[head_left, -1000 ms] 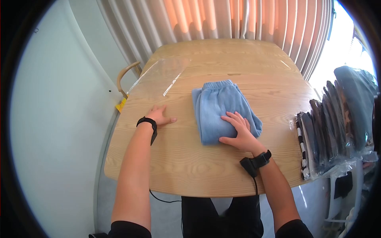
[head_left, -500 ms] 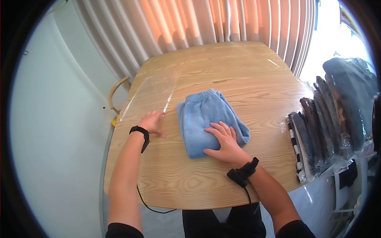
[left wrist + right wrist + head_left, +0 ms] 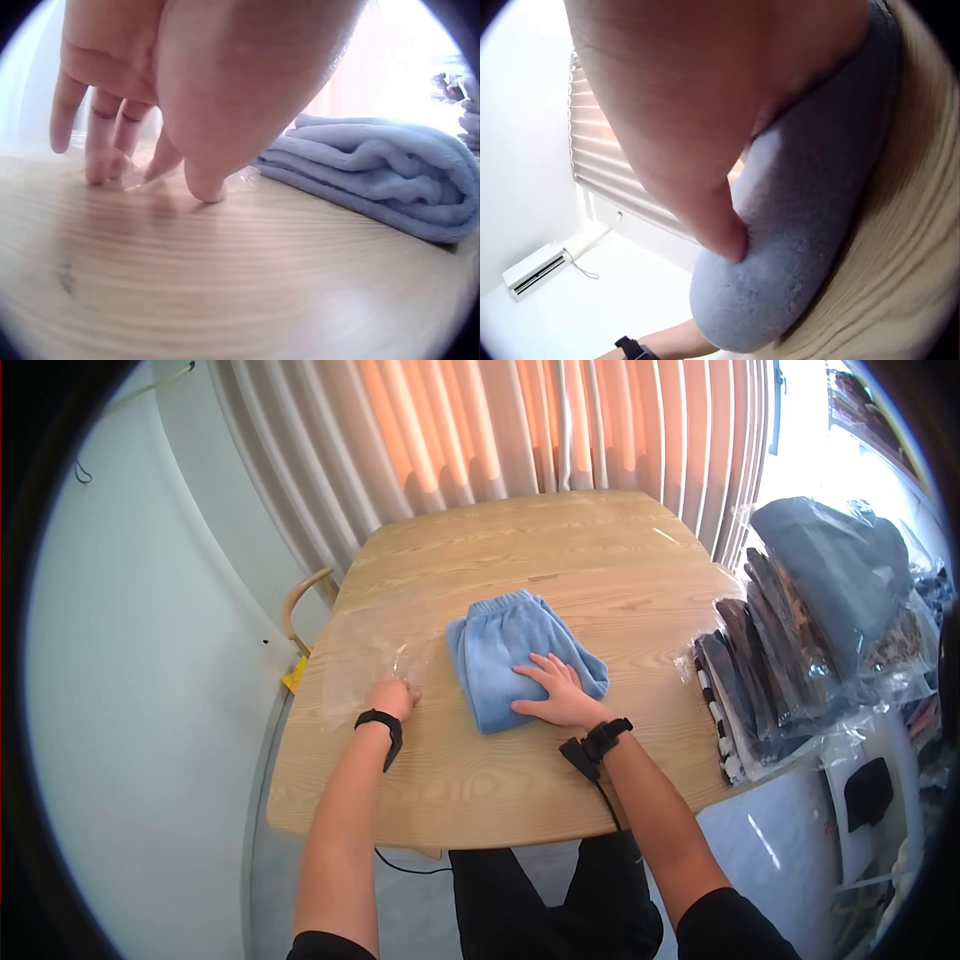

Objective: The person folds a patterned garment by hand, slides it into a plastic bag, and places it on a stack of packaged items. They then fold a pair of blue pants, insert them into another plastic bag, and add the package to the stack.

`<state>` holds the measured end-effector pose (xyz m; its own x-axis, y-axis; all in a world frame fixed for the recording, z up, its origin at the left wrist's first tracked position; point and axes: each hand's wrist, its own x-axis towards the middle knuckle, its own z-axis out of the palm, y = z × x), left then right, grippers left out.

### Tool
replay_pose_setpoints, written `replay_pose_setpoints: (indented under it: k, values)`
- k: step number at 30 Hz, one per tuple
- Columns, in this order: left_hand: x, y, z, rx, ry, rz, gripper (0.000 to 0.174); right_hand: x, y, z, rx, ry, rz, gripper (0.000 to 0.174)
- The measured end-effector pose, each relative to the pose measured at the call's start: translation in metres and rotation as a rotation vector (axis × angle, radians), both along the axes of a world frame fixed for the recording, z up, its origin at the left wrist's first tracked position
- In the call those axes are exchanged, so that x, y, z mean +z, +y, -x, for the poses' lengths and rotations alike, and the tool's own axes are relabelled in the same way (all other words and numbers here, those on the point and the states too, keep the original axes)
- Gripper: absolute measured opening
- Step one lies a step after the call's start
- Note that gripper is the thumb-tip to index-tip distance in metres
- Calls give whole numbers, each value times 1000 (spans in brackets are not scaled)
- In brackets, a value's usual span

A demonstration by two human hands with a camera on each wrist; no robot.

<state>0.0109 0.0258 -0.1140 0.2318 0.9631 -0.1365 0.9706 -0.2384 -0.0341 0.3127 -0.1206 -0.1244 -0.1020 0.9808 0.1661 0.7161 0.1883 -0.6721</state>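
Note:
Folded light-blue fleece pants [image 3: 500,650] lie on the wooden table, elastic waistband pointing away from me. My right hand [image 3: 562,695] rests on their lower right part with its fingers spread. In the right wrist view, the thumb [image 3: 731,232] presses the rounded fold of the blue fabric [image 3: 780,277]. To the left of the pants, my left hand [image 3: 392,700] pinches the near side of a clear plastic bag [image 3: 365,645], which lies flat and crinkles by the fingers. The left wrist view has these fingertips [image 3: 206,191] down at the tabletop, beside the folded pants [image 3: 375,165].
A row of clothes in clear bags [image 3: 780,640] stands along the table's right edge. Behind the left edge are a wooden chair [image 3: 300,600] and a yellow item [image 3: 293,675]. Curtains [image 3: 500,430] hang beyond the table [image 3: 560,525], and a black cable [image 3: 415,868] runs below its front edge.
My left hand has gone from spread fingers on the bare table to pinching the clear bag, whose near edge has shifted towards me. The right hand stays on the pants; the head view has shifted.

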Motion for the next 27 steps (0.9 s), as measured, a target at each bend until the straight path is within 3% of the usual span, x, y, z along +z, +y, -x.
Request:
replay_pose_setpoints:
  k: [4,6,11,13,15,17,19,20,22,23,25,26,27]
  values:
    - [17,-68,-10,-40,-99,-4,62,-4,-41,5,-11,-81,-38,66]
    - [22,-100,-5,-125,-155,100,72,-6,-90,9,-34,-96,-156,61]
    - [4,-180,0,-221,-377,135,64,15,-210,38,-141,-142,-211,58]
    - [-9,-196,-2,-322,-397,-158,59,21,-229,44,-185,-157,-191,58]
    - [-6,-206,-5,-293,-514,-169,57,23,-239,42,-252,100,-183,59]
    - [7,-220,-9,-262,-633,-187,56,29,-238,26,-378,106,-203,59]
    - [14,-240,-12,-82,-919,207,58,23,-233,6,-516,115,-215,67]
    - [6,-251,-14,-81,-922,216,58,14,-230,-2,-518,109,-208,67]
    - [-8,-272,-18,-55,-1355,723,65,3,-224,-13,-374,487,-21,77]
    - [-8,-278,-24,-57,-1362,722,65,6,-223,-15,-372,481,-23,77]
    - [2,-294,-30,-97,-1511,703,67,11,-226,-13,-373,822,110,84]
    - [4,-299,-29,-90,-1514,708,67,8,-228,-13,-375,820,118,84]
    - [5,-301,-29,81,-1567,774,68,2,-228,-15,-340,915,144,81]
